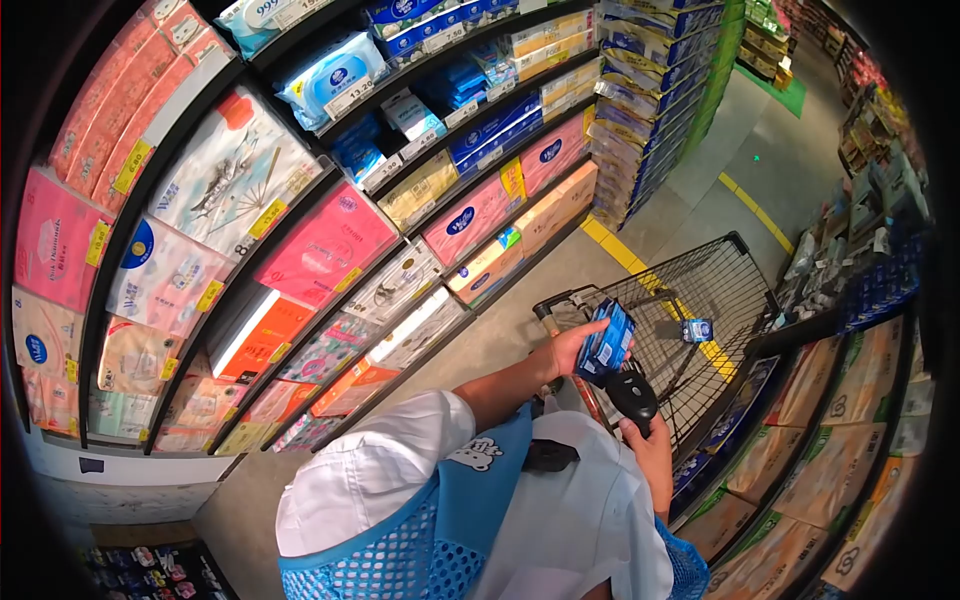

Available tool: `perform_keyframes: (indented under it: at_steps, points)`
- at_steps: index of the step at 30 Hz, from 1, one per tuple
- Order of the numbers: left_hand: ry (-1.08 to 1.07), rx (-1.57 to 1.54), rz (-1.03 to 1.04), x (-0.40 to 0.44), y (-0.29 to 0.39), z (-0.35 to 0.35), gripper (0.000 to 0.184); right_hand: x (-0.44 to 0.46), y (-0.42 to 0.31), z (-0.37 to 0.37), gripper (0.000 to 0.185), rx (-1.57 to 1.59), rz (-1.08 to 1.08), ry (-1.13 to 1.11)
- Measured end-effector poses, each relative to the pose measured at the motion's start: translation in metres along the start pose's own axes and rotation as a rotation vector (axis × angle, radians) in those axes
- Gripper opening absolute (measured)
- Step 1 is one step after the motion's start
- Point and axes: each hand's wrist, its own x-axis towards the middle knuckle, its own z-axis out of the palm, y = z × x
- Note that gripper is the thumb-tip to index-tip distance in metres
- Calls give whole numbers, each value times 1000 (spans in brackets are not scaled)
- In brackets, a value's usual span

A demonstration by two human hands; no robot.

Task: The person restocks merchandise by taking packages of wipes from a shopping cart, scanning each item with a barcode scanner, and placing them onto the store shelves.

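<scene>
My left hand (570, 347) is wrapped round blue packets (606, 340), which look like small tissue packs; I cannot tell exactly how many. In my right hand (650, 445) is a black handheld barcode scanner (632, 396), its head close below the packets. Both hands are over the near end of a wire shopping cart (757, 262). Inside the cart lies one small blue-and-white packet (697, 330), apart from my hands.
Shelves of packaged tissues (320, 245) with price tags curve along the left. A tall stack of packs (650, 110) stands at the shelf end. More shelves with brown packs (830, 470) line the right. Yellow tape (755, 212) marks the grey floor (690, 190).
</scene>
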Motion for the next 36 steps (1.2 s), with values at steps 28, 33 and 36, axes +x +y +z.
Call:
perform_keyframes:
  at_steps: [28, 33, 36]
  points:
    - [-77, -35, -11, 1, -1, -4, 64, -5, -8, -2, 35, -10, 53, 16]
    - [-55, 11, -4, -2, 1, -2, 64, -6, -4, 0, 33, -9, 51, 47]
    - [-56, 15, -4, -2, 1, -3, 64, -6, 1, -2, 33, -13, 58, 51]
